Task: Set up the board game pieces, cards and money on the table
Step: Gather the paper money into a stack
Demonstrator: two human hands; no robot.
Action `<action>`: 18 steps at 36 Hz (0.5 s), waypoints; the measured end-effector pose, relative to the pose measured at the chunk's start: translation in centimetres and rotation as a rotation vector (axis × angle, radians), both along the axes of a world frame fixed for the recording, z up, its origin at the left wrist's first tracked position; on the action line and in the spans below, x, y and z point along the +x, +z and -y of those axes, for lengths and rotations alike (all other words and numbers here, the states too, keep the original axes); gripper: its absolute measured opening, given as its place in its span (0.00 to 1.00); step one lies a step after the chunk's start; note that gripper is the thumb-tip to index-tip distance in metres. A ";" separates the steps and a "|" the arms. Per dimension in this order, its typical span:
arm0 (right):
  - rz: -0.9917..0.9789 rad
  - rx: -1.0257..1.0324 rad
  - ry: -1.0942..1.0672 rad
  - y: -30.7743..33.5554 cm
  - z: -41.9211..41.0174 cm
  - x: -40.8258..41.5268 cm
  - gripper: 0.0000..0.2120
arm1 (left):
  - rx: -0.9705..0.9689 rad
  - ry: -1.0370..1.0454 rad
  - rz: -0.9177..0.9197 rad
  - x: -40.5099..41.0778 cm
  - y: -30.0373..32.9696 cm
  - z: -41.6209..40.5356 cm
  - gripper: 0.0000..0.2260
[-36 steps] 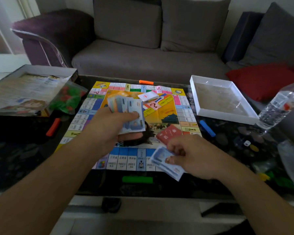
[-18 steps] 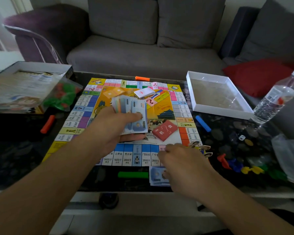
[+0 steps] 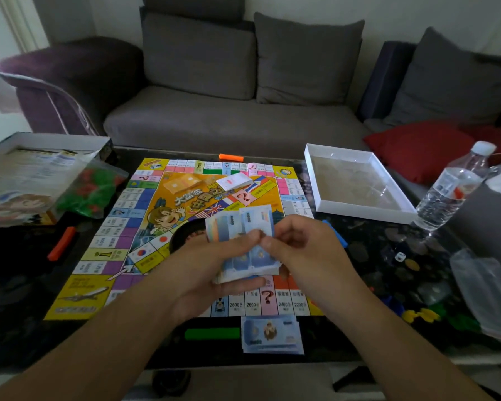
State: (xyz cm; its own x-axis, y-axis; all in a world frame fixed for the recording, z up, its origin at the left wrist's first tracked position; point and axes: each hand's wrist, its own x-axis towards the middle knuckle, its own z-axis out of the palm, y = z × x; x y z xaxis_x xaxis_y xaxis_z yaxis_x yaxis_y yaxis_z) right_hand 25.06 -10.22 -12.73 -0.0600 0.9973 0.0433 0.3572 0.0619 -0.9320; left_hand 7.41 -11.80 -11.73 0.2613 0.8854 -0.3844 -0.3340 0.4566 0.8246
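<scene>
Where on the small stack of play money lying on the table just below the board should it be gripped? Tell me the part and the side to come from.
Grip the small stack of play money by its near long edge, coming from the table's front edge. It lies flat, so a thumb on top and fingers slid under suit it. The green bar crowds its left end, and the board borders its far edge.

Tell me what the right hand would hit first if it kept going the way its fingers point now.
The right hand points left, toward the stack of play money held in the left hand. Its fingertips already seem to touch those bills, so the money comes first, then the left hand's thumb right behind. Depth is hard to judge here.
</scene>
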 end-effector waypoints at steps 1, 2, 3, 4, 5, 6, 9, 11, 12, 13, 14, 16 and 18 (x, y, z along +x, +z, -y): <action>0.000 -0.003 -0.012 0.0 -0.2 0.1 0.08 | -0.007 0.002 0.009 0.0 0.1 -0.1 0.17; 0.009 -0.014 -0.023 0.0 -0.3 0.2 0.08 | -0.014 0.008 0.013 -0.1 0.2 -0.2 0.15; 0.016 -0.029 -0.033 0.1 -0.4 0.3 0.08 | -0.018 0.015 0.010 -0.1 0.2 -0.4 0.12; 0.018 -0.043 -0.040 0.2 -0.4 0.3 0.08 | -0.015 0.023 -0.002 -0.1 0.2 -0.5 0.10; 0.016 -0.055 -0.048 0.2 -0.4 0.3 0.08 | 0.000 0.036 -0.023 -0.2 0.1 -0.6 0.08; 0.017 -0.058 -0.059 0.2 -0.5 0.4 0.08 | 0.024 0.055 -0.052 -0.1 0.0 -0.6 0.08; 0.046 -0.035 -0.100 0.0 -0.6 0.3 0.10 | 0.083 0.118 -0.150 0.1 -0.4 -0.6 0.08; 0.046 -0.019 -0.116 -0.1 -0.6 0.3 0.10 | 0.097 0.152 -0.181 0.2 -0.6 -0.7 0.08; 0.041 -0.015 -0.121 -0.2 -0.6 0.3 0.10 | 0.102 0.169 -0.191 0.2 -0.8 -0.7 0.09; 0.036 -0.013 -0.126 -0.1 -0.5 0.3 0.10 | 0.106 0.186 -0.198 0.3 -0.9 -0.8 0.09; 0.035 -0.011 -0.130 -0.1 -0.5 0.4 0.10 | 0.107 0.202 -0.200 0.3 -0.9 -0.8 0.10; 0.042 -0.009 -0.142 0.0 -0.5 0.5 0.09 | 0.103 0.215 -0.192 0.3 -1.0 -0.9 0.10; 0.047 -0.011 -0.146 0.0 -0.5 0.5 0.09 | 0.098 0.213 -0.183 0.3 -1.0 -0.9 0.10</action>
State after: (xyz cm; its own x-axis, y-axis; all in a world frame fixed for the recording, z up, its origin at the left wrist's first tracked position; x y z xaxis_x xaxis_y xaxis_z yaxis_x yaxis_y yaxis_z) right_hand 25.56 -9.76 -12.73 0.0839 0.9959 0.0332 0.4053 -0.0037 -0.9142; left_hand 7.74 -10.86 -12.70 -0.0002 0.9482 -0.3177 -0.2550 0.3072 0.9169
